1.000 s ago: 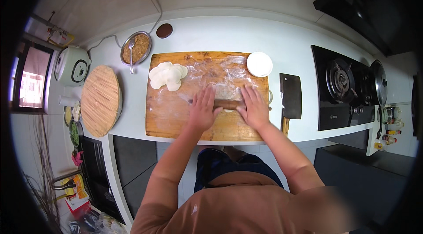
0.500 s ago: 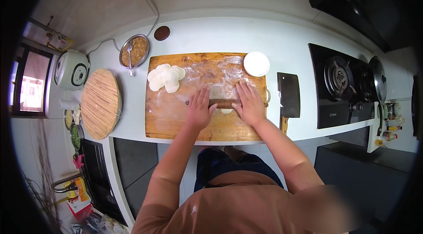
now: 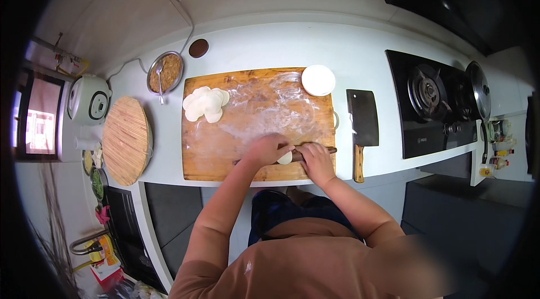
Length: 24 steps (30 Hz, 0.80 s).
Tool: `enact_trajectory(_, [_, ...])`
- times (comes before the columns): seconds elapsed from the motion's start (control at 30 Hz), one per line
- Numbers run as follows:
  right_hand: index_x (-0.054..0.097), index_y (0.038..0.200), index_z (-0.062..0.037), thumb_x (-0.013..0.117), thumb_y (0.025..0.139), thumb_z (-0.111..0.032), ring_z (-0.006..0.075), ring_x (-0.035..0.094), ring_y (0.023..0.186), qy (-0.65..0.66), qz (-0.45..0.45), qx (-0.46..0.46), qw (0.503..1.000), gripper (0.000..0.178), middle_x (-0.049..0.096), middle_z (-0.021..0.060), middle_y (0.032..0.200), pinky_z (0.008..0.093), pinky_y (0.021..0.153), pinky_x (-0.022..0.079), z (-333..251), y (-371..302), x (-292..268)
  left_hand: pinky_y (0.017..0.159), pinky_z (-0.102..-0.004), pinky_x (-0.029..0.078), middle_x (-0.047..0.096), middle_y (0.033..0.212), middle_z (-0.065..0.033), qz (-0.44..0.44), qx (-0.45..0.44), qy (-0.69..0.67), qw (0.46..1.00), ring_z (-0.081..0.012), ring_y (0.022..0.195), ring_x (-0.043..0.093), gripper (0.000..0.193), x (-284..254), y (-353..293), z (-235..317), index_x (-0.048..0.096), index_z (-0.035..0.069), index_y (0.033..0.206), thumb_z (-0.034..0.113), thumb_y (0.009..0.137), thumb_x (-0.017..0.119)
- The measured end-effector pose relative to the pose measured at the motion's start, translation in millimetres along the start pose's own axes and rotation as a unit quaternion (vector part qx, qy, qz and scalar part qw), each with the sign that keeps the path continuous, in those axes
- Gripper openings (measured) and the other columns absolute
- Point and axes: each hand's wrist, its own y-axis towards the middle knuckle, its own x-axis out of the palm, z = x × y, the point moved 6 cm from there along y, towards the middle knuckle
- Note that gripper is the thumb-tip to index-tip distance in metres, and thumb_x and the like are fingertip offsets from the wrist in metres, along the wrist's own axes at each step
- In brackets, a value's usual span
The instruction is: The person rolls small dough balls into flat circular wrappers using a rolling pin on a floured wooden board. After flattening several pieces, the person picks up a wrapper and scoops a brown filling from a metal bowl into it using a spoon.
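Observation:
A dark wooden rolling pin (image 3: 332, 150) lies near the front edge of the floured cutting board (image 3: 247, 82). My right hand (image 3: 316, 161) is closed over its right part. My left hand (image 3: 269, 149) reaches across the pin, fingers pinched at the edge of a small round dough wrapper (image 3: 285, 158). Part of that wrapper is hidden by my fingers and the pin. Toward the board's far left, several flat white dough wrappers (image 3: 205, 103) lie overlapping in a pile.
A white round container (image 3: 318, 80) stands at the board's far right corner. Right of the board lies a cleaver (image 3: 363, 119), then a gas stove (image 3: 427, 93). On the left are a bowl of brown filling (image 3: 170, 68) with a spoon, a round woven lid (image 3: 126, 140) and a rice cooker (image 3: 90, 98).
Both hands and the rolling pin have come nearer to the board's front edge. My left hand has left the pin and pinches the wrapper; my right hand has closed round the pin.

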Motion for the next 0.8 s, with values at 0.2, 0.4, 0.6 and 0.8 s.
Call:
enact_trajectory(0.2, [0.064,0.119,-0.0106,0.077,0.072,-0.005,0.0311,0.057,0.113,0.003,0.008,0.019,1.0,0.049,0.062,0.0073,0.113,0.044,0.099,0.043,4.5,2.2,-11.6,0.082,-0.0386,0.052,0.071,0.098,-0.0136,-0.031,-0.023,-0.016,0.999,-0.0282,0.092,0.067,0.025,3.5,-4.1,-3.0,0.073,0.005,0.1,0.028,0.09,0.073])
enact_trajectory(0.4, [0.063,0.12,-0.0116,0.074,0.073,-0.006,0.0286,0.057,0.112,0.007,0.014,0.041,0.999,0.048,0.061,0.006,0.112,0.0423,0.098,0.044,10.5,-7.5,-19.4,0.078,-0.0321,0.053,0.072,0.099,-0.0088,-0.039,-0.064,-0.247,0.966,-0.0178,0.089,0.069,0.019,0.4,0.3,10.3,0.07,0.001,0.102,0.009,0.086,0.076])
enact_trajectory(0.6, [0.063,0.121,-0.012,0.075,0.074,-0.007,0.0289,0.057,0.114,0.006,-0.001,0.055,0.998,0.049,0.061,0.0062,0.116,0.0424,0.099,0.043,15.2,-19.9,-23.2,0.104,-0.0357,0.047,0.06,0.137,-0.0121,0.143,0.047,-0.126,0.981,-0.0226,0.124,0.059,0.047,-13.3,32.1,12.4,0.056,0.006,0.136,0.009,0.091,0.068])
enact_trajectory(0.8, [0.062,0.123,-0.0125,0.076,0.073,-0.008,0.029,0.057,0.114,0.002,-0.001,0.047,0.999,0.052,0.061,0.0065,0.116,0.0419,0.098,0.043,17.0,-24.2,-28.7,0.125,-0.0473,0.016,0.02,0.167,-0.0074,0.035,0.107,0.252,0.961,-0.0234,0.153,0.021,0.066,8.0,42.4,24.3,0.031,0.011,0.156,0.032,0.099,0.057])
